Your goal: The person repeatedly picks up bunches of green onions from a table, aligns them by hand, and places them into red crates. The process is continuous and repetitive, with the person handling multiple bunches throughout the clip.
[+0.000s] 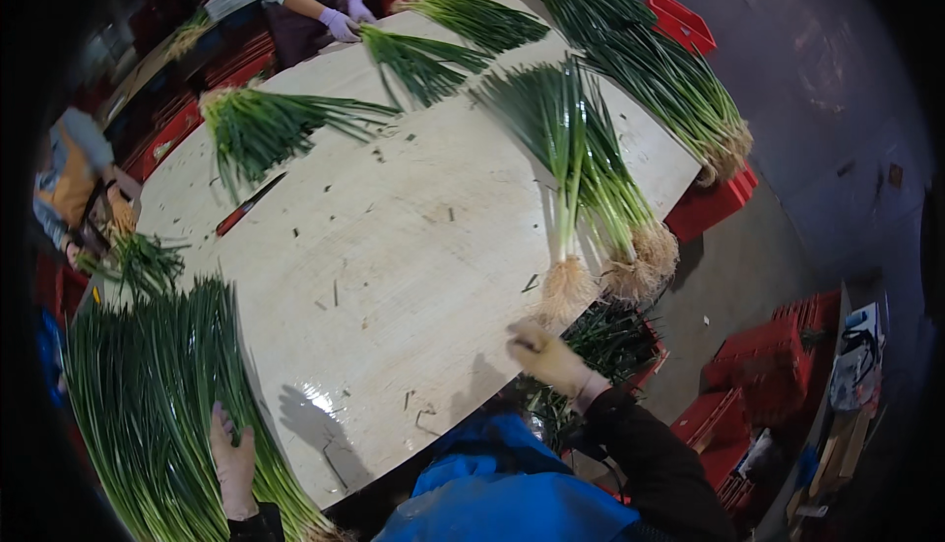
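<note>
My left hand (233, 461), in a thin pale glove, is over the right side of a big pile of long green onions (155, 387). Its fingers are apart and hold nothing; whether they touch the leaves is unclear. At the table's near edge is my right hand (550, 361), in a yellowish glove, with blurred, partly curled fingers. Just beyond it are the pale roots of a small bunch of green onions (567, 276). Another bunch (627, 224) lies against that one on the right, its roots over the edge.
A red-handled knife (247, 206) rests on the pale table (413, 247). Further bunches lie at the far left (273, 125) and along the right edge (664, 77). Two co-workers handle onions across the table. Below the near edge, a red crate (650, 357) holds cut leaves.
</note>
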Demonstrator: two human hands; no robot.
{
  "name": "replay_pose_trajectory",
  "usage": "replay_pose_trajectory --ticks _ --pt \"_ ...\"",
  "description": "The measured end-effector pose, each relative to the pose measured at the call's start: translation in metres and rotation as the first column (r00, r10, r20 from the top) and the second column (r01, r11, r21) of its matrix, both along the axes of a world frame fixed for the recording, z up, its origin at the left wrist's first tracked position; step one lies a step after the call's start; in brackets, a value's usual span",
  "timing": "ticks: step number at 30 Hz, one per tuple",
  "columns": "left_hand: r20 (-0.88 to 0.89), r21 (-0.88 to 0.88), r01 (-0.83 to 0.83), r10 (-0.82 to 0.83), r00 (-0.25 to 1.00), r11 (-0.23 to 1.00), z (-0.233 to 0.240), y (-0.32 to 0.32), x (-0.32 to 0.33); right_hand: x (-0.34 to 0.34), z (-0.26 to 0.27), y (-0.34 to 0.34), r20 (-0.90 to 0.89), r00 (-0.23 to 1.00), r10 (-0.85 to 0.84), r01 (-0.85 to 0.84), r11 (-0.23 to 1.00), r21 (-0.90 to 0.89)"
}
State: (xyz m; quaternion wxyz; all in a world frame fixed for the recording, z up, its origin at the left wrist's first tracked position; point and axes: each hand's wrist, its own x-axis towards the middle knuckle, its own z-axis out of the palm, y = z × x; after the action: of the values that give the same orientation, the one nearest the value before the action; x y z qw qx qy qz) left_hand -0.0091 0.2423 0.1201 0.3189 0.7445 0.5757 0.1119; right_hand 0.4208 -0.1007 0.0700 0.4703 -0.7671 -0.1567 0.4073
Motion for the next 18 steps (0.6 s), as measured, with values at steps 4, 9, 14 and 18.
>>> replay_pose_trajectory --ticks 4,9,14,18 --pt "0.051 -0.099 0.213 -0.209 0.977 0.972 0.001 -0.022 0.115 0.112 0.008 -0.048 0.379 0.898 -0.225 0.182 0.972 0.146" --pt "0.133 -0.273 0.544 -0.529 0.838 0.793 -0.016 -0.075 0.305 0.277 0.022 -0.098 0.474 0.787 -0.395 0.328 0.919 0.221" --pt "0.337 -0.470 0.648 -0.557 0.759 0.599 -0.046 -0.143 0.488 0.374 0.012 -0.103 0.318 0.897 -0.307 0.359 0.926 -0.119" --pt "0.490 -0.658 0.567 -0.291 0.822 0.495 -0.056 -0.192 0.582 0.401 0.003 -0.106 0.007 0.955 -0.297 0.295 0.943 -0.156"
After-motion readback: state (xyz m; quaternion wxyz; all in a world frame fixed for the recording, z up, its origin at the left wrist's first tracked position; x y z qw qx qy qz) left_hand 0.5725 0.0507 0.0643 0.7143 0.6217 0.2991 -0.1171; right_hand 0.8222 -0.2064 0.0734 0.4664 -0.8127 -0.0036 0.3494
